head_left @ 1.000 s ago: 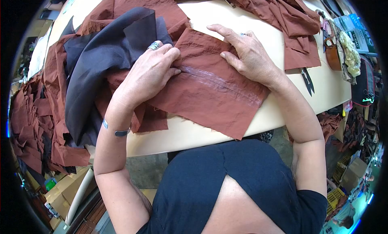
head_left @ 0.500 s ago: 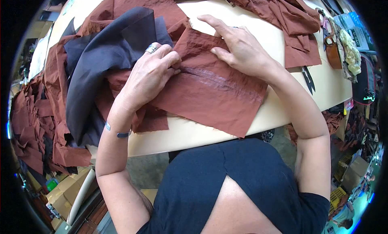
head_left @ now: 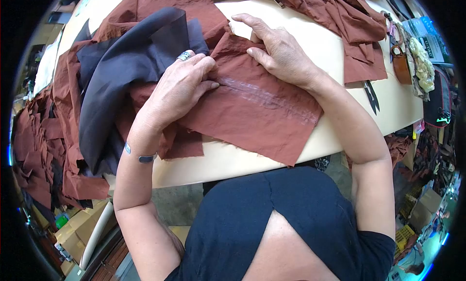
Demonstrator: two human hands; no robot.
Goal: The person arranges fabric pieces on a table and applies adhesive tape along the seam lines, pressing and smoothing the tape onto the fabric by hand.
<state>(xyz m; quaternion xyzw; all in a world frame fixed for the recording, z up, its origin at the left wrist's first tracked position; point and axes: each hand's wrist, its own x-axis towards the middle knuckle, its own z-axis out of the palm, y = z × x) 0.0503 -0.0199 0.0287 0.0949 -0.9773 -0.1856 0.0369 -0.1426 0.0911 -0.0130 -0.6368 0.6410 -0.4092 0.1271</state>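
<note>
A rust-brown cloth piece with a shiny, pale line across it lies on the cream table. My left hand, with rings on a finger, is curled at the left end of that line, its thumb and fingertips closed on the cloth. My right hand rests at the cloth's upper right edge, thumb on the fabric, index finger stretched out beyond it; its other fingertips are partly hidden. Dark navy fabric lies folded beside my left hand, over more rust-brown cloth.
Black-handled scissors lie partly under another rust-brown cloth at the right of the table. A brown leather holder hangs near the right edge. Cut scraps hang at the left, with cardboard boxes below.
My left hand has shifted slightly right, its thumb now lying more extended along the pale line. My right hand has moved slightly left. The cloth has barely moved.
</note>
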